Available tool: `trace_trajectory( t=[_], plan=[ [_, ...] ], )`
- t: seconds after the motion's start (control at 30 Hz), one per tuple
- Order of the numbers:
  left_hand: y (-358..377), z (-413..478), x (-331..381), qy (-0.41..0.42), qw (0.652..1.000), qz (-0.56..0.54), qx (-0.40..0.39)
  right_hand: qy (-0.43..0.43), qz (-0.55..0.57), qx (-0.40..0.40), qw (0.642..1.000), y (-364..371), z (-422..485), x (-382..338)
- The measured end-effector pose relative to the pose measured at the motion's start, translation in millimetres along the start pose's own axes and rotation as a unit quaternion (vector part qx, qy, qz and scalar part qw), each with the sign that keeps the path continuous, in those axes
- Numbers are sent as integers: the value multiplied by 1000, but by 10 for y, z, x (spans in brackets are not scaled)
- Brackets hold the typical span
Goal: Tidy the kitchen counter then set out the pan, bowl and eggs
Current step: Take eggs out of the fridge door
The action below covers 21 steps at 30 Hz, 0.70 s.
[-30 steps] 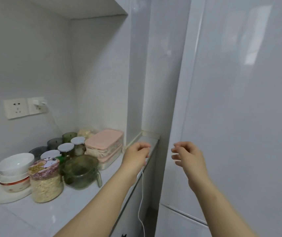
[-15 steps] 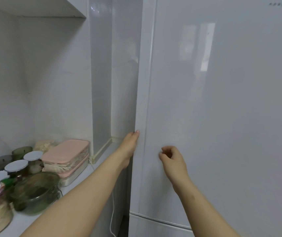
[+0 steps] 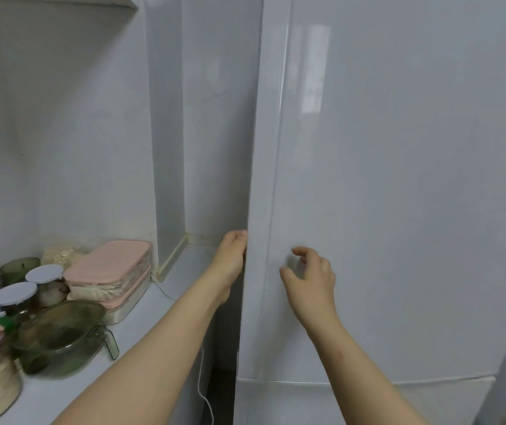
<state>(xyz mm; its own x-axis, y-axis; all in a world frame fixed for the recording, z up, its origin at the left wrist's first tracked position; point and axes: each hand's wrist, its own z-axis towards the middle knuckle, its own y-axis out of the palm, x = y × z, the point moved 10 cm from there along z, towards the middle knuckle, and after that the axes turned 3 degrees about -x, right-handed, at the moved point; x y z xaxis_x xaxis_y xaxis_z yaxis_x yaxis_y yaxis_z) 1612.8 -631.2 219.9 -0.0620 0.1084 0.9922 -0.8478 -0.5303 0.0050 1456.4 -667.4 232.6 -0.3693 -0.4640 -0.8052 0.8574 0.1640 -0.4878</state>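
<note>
One green glass pan sits near-left on counter, just beside pink lidded boxes. Further out, my R hand has uncurled vs 0.5 s ago, fingers loose, holding nothing; L hand now hooks left edge of fridge door.

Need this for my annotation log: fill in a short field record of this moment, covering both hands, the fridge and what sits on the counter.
left hand: fingers hooked round the left edge of the refrigerator door
right hand: in front of the door face, fingers loosely curled, holding nothing
door state: not visibly swung open
counter: two stacked pink-lidded containers, green glass pot with side handle, white-lidded jars
eggs: not in view
</note>
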Motion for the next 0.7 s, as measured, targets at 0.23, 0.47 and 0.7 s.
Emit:
trace_trajectory(
  t=[0.23, 0.47, 0.7],
  plan=[
    [3, -655, 67, 3, 996, -50, -76, -28, -31, 115, 992, -198, -657, -208],
    [351, -1349, 197, 6, 983, -25, -183, -78, -40, 205, 975, -667, -1320, -447],
    [930, -2123, 397, 27, 967, 16, -254, -67, -34, 217, 973, -1332, -1915, -359]
  ],
)
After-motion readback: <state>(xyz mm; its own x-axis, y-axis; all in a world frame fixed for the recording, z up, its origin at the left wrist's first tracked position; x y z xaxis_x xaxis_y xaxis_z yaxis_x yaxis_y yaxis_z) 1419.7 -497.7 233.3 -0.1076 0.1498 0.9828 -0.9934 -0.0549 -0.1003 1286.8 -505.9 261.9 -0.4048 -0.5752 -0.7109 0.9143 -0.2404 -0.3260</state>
